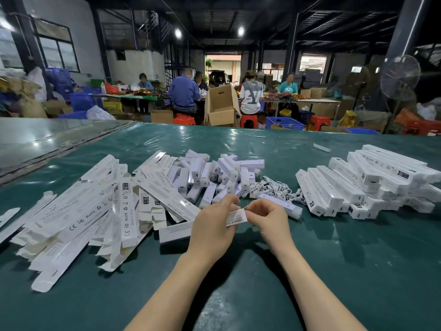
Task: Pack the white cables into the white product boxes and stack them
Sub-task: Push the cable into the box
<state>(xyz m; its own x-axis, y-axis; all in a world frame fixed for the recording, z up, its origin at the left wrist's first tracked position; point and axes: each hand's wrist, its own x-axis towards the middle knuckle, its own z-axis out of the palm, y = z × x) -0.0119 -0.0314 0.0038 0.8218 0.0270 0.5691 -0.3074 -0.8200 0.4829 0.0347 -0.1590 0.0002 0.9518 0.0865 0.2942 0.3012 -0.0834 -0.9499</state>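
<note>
The person's left hand (214, 225) and right hand (269, 217) both pinch one long white printed cardboard product box (236, 217) just above the green plastic-covered table (334, 271), fingertips curled on its end. It looks as if the end flap is being closed: the left hand should steady the body while the right tucks the flap in squarely, without creasing. Whether a cable is inside cannot be seen. Counted: one box in hand and one tangle of white cables (274, 188) just beyond. The flattened white cartons (95, 211) at left, short white plastic units (214, 175) in the middle and stack of closed white boxes (370, 180) at right each number well over a dozen, too overlapped for exact totals
</note>
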